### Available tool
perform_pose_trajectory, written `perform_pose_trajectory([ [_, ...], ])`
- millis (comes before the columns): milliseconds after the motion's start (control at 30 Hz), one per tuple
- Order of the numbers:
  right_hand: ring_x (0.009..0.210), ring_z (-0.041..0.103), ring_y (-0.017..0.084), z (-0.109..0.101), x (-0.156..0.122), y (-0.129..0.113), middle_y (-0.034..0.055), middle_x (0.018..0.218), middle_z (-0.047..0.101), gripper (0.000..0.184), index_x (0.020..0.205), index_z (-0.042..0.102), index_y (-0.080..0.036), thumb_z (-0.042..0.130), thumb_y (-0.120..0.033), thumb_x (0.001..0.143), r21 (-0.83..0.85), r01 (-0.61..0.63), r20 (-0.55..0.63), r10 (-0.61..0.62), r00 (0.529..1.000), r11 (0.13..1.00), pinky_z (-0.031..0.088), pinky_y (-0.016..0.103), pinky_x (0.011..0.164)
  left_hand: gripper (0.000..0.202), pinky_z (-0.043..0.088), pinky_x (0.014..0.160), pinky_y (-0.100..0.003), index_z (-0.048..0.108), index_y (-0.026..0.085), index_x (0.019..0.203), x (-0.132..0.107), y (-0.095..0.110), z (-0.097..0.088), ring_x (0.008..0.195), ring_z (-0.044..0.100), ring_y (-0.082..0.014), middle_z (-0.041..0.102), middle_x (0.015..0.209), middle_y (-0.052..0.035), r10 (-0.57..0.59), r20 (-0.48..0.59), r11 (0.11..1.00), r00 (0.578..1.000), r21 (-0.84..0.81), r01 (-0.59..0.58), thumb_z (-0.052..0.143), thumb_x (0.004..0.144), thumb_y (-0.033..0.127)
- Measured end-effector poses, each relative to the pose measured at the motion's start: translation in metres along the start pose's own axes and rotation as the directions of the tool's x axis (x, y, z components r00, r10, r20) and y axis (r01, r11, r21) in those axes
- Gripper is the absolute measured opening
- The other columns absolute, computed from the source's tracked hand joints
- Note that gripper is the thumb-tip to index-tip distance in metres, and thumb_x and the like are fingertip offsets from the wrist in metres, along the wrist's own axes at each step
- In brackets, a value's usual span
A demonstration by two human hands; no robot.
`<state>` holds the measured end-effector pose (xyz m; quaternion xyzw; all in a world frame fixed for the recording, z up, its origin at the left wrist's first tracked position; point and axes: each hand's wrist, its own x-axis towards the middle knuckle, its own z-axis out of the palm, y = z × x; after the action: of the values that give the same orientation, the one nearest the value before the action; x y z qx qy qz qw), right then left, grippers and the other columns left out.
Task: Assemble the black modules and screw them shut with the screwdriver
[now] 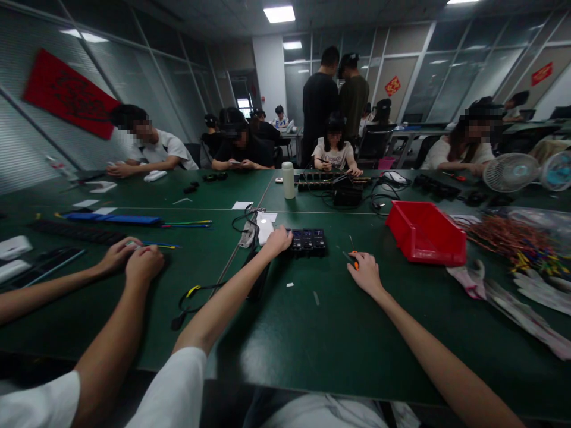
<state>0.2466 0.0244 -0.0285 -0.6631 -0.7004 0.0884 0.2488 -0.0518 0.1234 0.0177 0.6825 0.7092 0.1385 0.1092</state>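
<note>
My left hand [279, 239] reaches to the middle of the table, its fingers closed on the left end of a black block with several square compartments [310, 241]. To the right of it, my right hand [366, 274] rests low over the tabletop, fingers wrapped round a small orange-handled tool [355, 263]. A thin metal part shows near its fingertips, but the kind of tool is not clear. Just left of my left hand lie a white device [264, 227] and a black cable [241, 221]. Small pale scraps [289, 285] lie in front of the block.
A red bin [426, 235] stands right of my right hand, with copper wires [513, 235] and gloves [495, 291] beyond. A pale bottle [288, 180] stands behind the block. At left, a co-worker's hands [138, 258] are near wire bundles [111, 219]. Several people sit opposite.
</note>
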Motion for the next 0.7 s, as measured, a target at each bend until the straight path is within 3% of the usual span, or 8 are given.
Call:
perform_pose_trajectory([
  [133,0.107,0.045,0.028,0.0,0.0,0.001,0.0095,0.115,0.05,0.039,0.118,0.053,-0.026,0.05,-0.035,0.081,0.011,0.007,0.006,-0.007,1.0,1.0,0.039,0.042,0.084,0.053,0.031,0.099,-0.046,0.043,0.011,0.118,-0.006,0.014,-0.008,0.125,0.036,-0.0381,0.036,0.133,-0.0241,0.083,-0.057,0.997,0.995,0.009,-0.083,0.033,0.085,0.052],
  [200,0.107,0.045,0.028,-0.001,0.001,0.002,0.0095,0.115,0.05,0.039,0.118,0.053,-0.025,0.05,-0.036,0.081,0.019,0.008,0.009,-0.008,1.0,1.0,0.039,0.042,0.084,0.063,0.022,0.104,-0.05,0.041,0.014,0.124,-0.005,0.025,-0.013,0.132,0.023,-0.0389,0.027,0.141,-0.0206,0.302,-0.063,0.953,0.951,0.047,-0.299,0.042,0.079,0.058],
  [267,0.108,0.045,0.028,0.0,0.001,0.003,0.0094,0.115,0.05,0.039,0.118,0.053,-0.025,0.049,-0.036,0.081,0.03,0.011,0.007,-0.012,1.0,0.999,0.039,0.042,0.084,0.078,0.012,0.106,-0.056,0.034,0.02,0.132,-0.002,0.037,-0.014,0.135,0.014,-0.0383,0.025,0.144,-0.0159,0.476,0.084,0.875,0.876,0.054,-0.481,0.053,0.069,0.063],
  [300,0.108,0.045,0.028,0.0,0.001,0.003,0.0092,0.115,0.05,0.039,0.118,0.053,-0.026,0.049,-0.037,0.081,0.036,0.013,0.003,-0.013,1.0,0.999,0.04,0.042,0.083,0.088,0.01,0.105,-0.058,0.03,0.022,0.134,0.001,0.043,-0.014,0.135,0.012,-0.0389,0.025,0.145,-0.0155,0.509,0.16,0.853,0.846,0.039,-0.521,0.058,0.063,0.065],
  [367,0.107,0.045,0.028,0.0,0.001,0.004,0.0087,0.114,0.05,0.039,0.118,0.053,-0.026,0.05,-0.037,0.081,0.047,0.023,0.002,-0.023,1.0,0.999,0.04,0.042,0.083,0.105,0.008,0.103,-0.062,0.027,0.024,0.136,0.007,0.052,-0.01,0.134,0.013,-0.0415,0.022,0.146,-0.0166,0.526,0.27,0.835,0.807,0.017,-0.55,0.07,0.049,0.064],
  [467,0.106,0.046,0.027,0.001,0.001,0.005,0.0084,0.114,0.05,0.038,0.117,0.053,-0.027,0.05,-0.036,0.08,0.046,0.026,-0.011,-0.025,1.0,0.999,0.04,0.042,0.083,0.117,0.009,0.102,-0.063,0.026,0.023,0.136,0.016,0.062,-0.002,0.129,0.025,-0.0424,0.03,0.141,-0.0195,0.497,0.352,0.84,0.793,0.033,-0.541,0.077,0.037,0.058],
  [700,0.106,0.046,0.028,0.003,0.004,0.006,0.0083,0.113,0.051,0.037,0.116,0.054,-0.027,0.051,-0.035,0.08,0.053,0.013,-0.012,-0.012,1.0,0.999,0.039,0.043,0.084,0.101,0.014,0.106,-0.051,0.039,0.016,0.125,0.015,0.076,0.007,0.124,0.033,-0.0374,0.041,0.129,-0.0175,0.561,0.283,0.804,0.778,0.037,-0.593,0.074,0.041,0.059],
])
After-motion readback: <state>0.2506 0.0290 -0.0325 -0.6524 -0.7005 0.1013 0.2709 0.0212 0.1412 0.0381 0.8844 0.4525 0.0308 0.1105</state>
